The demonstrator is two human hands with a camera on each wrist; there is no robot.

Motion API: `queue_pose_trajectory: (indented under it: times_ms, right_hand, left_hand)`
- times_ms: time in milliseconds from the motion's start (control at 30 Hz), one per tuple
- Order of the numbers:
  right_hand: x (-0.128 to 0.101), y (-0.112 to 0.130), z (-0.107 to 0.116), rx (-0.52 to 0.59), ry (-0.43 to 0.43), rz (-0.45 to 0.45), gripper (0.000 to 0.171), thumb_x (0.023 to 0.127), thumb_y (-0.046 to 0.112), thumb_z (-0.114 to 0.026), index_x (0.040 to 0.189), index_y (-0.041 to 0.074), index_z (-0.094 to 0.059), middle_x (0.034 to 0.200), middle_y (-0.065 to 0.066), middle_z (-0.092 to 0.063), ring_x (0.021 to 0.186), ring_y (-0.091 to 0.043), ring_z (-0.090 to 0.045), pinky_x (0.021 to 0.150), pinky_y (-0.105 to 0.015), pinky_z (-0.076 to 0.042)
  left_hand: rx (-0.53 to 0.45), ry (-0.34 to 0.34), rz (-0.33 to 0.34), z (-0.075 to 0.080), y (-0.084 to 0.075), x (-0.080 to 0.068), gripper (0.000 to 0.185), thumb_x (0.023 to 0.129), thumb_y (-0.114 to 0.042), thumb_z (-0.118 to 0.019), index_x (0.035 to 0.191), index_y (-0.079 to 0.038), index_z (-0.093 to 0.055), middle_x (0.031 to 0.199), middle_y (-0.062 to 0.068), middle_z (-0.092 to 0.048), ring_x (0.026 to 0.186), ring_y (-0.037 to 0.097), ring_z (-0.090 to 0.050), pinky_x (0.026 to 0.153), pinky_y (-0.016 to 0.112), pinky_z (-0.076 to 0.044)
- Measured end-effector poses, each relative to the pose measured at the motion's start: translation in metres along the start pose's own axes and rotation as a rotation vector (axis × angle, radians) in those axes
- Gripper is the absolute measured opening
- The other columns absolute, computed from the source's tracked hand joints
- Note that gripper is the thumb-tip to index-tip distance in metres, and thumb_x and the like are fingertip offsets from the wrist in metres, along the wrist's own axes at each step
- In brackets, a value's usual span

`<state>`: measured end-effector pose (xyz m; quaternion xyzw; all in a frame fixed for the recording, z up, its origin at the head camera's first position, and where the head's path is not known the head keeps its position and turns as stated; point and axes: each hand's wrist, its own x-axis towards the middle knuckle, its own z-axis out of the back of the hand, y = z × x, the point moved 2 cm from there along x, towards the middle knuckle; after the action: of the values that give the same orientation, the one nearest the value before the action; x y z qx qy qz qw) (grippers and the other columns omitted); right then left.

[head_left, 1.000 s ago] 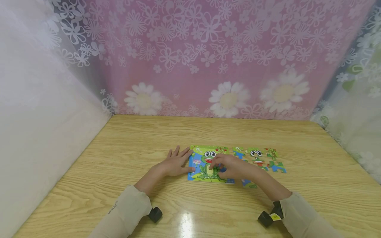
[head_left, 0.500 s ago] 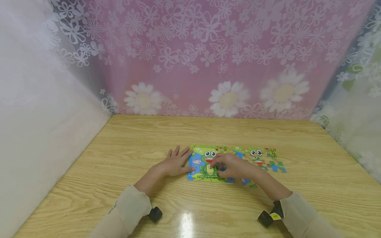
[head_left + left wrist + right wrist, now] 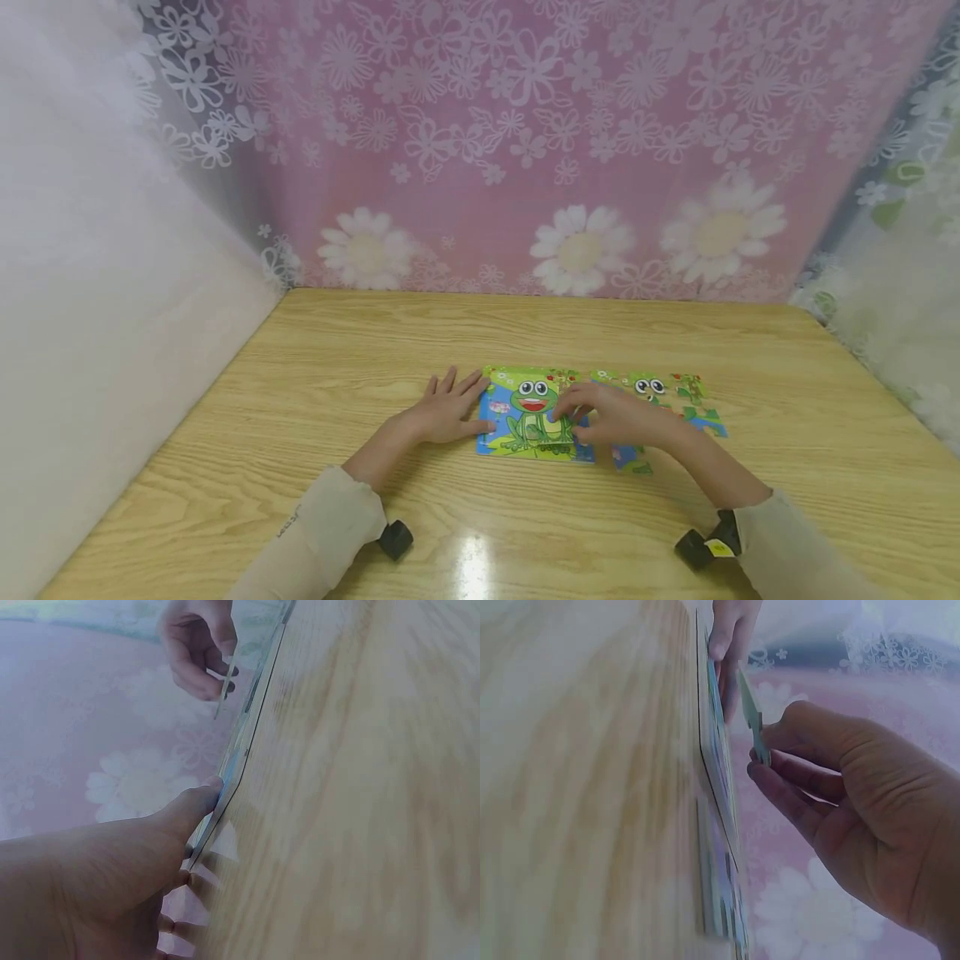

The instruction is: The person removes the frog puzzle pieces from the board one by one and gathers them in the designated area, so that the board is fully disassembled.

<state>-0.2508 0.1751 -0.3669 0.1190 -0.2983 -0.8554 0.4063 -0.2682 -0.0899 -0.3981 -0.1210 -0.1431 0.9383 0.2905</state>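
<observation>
Frog puzzle board at frame centre looks mostly filled, right hand pinching one piece just above it, left hand flat, steadying its edge, loose pieces waiting at right.

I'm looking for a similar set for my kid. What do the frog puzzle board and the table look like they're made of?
Frog puzzle board: probably printed cardboard; thin, flat, bright colours. Table: wood or wood-look laminate with visible grain, and a glossy finish that reflects light near its front edge.
</observation>
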Motion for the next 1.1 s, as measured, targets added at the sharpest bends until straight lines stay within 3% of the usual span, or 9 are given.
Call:
queue_pose_trajectory:
  times_ms: [233,633,833,1100]
  right_hand:
    - [-0.027,-0.008,0.012,-0.079,-0.090,0.067,0.024,0.083,-0.003,-0.060,0.103,0.009,-0.063,0.103,-0.001,-0.058,0.087,-0.016,-0.059,0.073,-0.032,-0.051]
    - [-0.082,-0.020,0.028,-0.117,-0.164,0.000,0.025,0.084,0.002,-0.064,0.108,0.010,-0.063,0.104,0.002,-0.057,0.089,-0.016,-0.057,0.072,-0.036,-0.050]
    - [-0.104,-0.029,0.031,-0.133,-0.177,-0.032,0.026,0.086,0.009,-0.065,0.111,0.011,-0.062,0.108,0.000,-0.059,0.093,-0.014,-0.057,0.073,-0.034,-0.050]
    - [-0.125,-0.038,0.034,-0.171,-0.212,-0.043,0.026,0.082,0.004,-0.068,0.106,0.009,-0.063,0.103,-0.003,-0.060,0.088,-0.012,-0.059,0.068,-0.028,-0.050]
  left_hand:
    - [-0.003,0.004,-0.003,0.000,0.001,0.000,0.081,0.089,-0.059,-0.043,0.149,-0.013,-0.014,0.153,0.006,-0.005,0.134,0.038,0.009,0.103,0.055,0.005]
    - [-0.001,0.003,-0.006,-0.001,0.002,0.001,0.080,0.089,-0.058,-0.043,0.149,-0.013,-0.014,0.153,0.007,-0.005,0.134,0.038,0.009,0.103,0.055,0.005]
    - [-0.004,0.007,-0.005,-0.002,0.003,0.002,0.081,0.089,-0.059,-0.043,0.149,-0.013,-0.012,0.153,0.006,-0.003,0.134,0.038,0.010,0.103,0.055,0.006]
    - [0.010,0.000,0.002,-0.007,0.007,0.006,0.082,0.088,-0.062,-0.041,0.149,-0.016,-0.011,0.153,0.003,-0.002,0.135,0.035,0.011,0.103,0.053,0.007]
